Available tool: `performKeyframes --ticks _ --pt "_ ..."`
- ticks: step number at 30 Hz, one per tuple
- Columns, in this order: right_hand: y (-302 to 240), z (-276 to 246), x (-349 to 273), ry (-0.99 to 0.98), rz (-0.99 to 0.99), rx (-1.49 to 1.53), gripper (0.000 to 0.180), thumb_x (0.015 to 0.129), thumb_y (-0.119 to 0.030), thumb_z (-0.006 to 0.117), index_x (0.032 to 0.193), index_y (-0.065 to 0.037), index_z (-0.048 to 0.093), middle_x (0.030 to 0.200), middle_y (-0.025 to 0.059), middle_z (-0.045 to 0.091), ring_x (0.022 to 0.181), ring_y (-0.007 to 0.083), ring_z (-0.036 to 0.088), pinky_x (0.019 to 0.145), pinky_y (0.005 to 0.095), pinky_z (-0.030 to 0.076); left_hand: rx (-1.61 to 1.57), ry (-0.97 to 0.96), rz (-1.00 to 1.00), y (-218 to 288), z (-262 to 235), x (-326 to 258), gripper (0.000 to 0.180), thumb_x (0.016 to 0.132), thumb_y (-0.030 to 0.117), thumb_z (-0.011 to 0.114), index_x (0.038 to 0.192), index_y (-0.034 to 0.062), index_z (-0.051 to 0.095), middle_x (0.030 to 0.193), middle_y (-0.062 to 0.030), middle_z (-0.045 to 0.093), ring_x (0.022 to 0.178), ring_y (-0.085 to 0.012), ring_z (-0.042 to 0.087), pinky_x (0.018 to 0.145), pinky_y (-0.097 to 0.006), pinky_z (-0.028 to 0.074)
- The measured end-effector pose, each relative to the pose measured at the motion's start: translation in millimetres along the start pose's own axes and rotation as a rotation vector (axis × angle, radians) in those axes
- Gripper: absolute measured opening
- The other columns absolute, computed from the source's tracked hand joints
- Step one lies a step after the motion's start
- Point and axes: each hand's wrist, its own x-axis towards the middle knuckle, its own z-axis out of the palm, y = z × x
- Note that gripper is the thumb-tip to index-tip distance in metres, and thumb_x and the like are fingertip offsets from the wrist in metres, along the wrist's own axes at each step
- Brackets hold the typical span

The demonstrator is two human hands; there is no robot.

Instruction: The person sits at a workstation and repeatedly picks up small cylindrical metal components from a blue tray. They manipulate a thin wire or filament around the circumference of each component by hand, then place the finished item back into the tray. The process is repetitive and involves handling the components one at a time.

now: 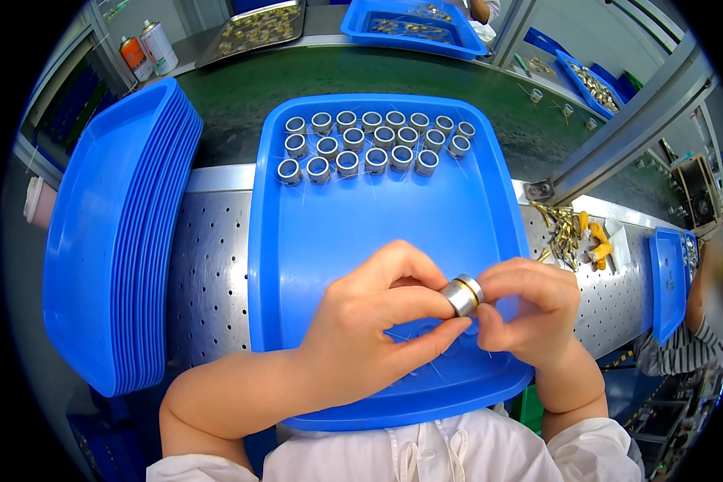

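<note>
Over the near part of a blue tray (337, 265), my left hand (365, 309) pinches a short silver metal cylinder (459, 297) between thumb and fingers. The cylinder lies tilted, with a thin brass-coloured band near its right end. My right hand (534, 309) has its curled fingers on that right end, the thumb just below. At the tray's far end stand several similar metal rings (376, 159) in rows, open ends up, with thin wires sticking out from some. A few small clear pieces under my hands are partly hidden.
Nested blue trays (128, 241) stand at the left on a perforated metal bench (213, 273). Brass pins (566, 237) and yellow finger cots (598, 245) lie on the right. Beyond runs a green belt (233, 96); a metal post (618, 132) rises at right. Another person (691, 341) sits far right.
</note>
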Motion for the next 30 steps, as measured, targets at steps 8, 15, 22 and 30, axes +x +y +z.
performKeyframes --ticks 8,15,22,30 --pt "-0.3 2.4 -0.7 0.033 -0.051 -0.04 0.019 0.058 0.003 0.071 0.073 -0.002 0.061 0.068 0.0085 0.064 0.053 0.0132 0.061 0.048 0.0223 0.049 0.024 -0.005 0.005 2.1 1.3 0.1 0.018 0.064 -0.001 0.075 0.08 0.003 0.07 0.088 -0.0091 0.06 0.076 -0.0168 0.062 0.065 -0.026 0.053" --pt "1.3 2.7 -0.6 -0.003 0.073 0.049 0.016 0.06 0.004 0.071 0.073 0.0 0.062 0.068 0.008 0.064 0.052 0.0113 0.06 0.047 0.0207 0.048 0.195 -0.007 0.157 -3.2 1.8 -0.7 0.02 0.063 -0.002 0.075 0.082 0.0025 0.067 0.093 -0.0101 0.059 0.077 -0.0184 0.063 0.063 -0.027 0.055" --pt "-0.5 2.7 -1.2 0.01 0.004 -0.004 0.018 0.059 0.004 0.069 0.075 0.0 0.062 0.066 0.0078 0.063 0.05 0.0112 0.059 0.046 0.0206 0.047 0.267 -0.028 0.233 -3.8 3.3 -0.8 0.022 0.061 -0.004 0.074 0.081 0.0017 0.066 0.094 -0.0118 0.059 0.078 -0.0207 0.063 0.063 -0.027 0.056" --pt "1.8 5.5 -1.1 0.082 -0.122 -0.062 0.02 0.059 0.004 0.07 0.077 -0.001 0.062 0.067 0.008 0.063 0.052 0.012 0.059 0.046 0.0215 0.048 0.056 -0.011 0.062 3.1 2.0 2.9 0.02 0.065 -0.004 0.073 0.084 0.0008 0.067 0.098 -0.0125 0.057 0.081 -0.0212 0.063 0.069 -0.028 0.055"
